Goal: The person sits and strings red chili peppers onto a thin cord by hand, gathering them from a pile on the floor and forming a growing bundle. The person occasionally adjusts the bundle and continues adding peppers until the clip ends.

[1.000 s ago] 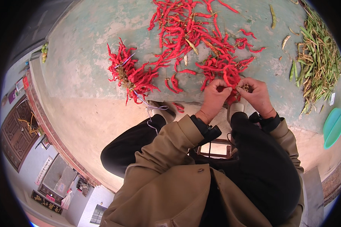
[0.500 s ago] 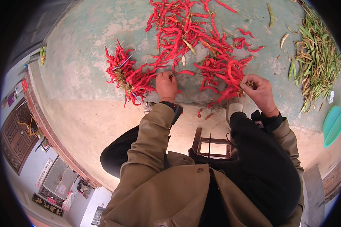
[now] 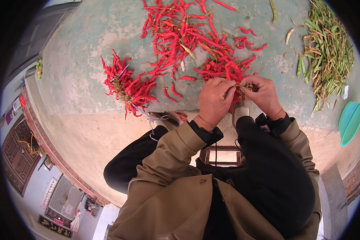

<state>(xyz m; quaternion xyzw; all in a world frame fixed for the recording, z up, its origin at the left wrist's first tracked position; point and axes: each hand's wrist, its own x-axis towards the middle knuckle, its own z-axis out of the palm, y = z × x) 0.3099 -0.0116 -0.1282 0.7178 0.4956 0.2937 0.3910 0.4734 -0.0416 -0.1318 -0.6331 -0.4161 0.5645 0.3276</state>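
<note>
Both hands meet in front of me over a bunch of red chili peppers (image 3: 224,70). My right hand (image 3: 264,94) is closed, with thumb and fingers pinching the gathered stems of that bunch. Close against it, my left hand (image 3: 216,100) pinches at the same stems, and a thin stem shows between its fingertips. My hands partly cover the lower peppers. To the left lies another chili bundle (image 3: 140,88), its stems bound with a pale purple string (image 3: 161,117) whose loose end trails toward my foot. A few single chilies (image 3: 176,91) lie between the two bunches.
Loose red chilies (image 3: 168,40) spread over the grey-green concrete ahead. A heap of green and brown bean pods (image 3: 332,52) lies at the right, with a turquoise basin (image 3: 351,124) nearer me. Below my hands, a wooden stool (image 3: 224,163) stands between my legs.
My left hand has moved right, from the loose chilies beside the tied bundle to the stems in my right hand. The view has shifted slightly.
</note>
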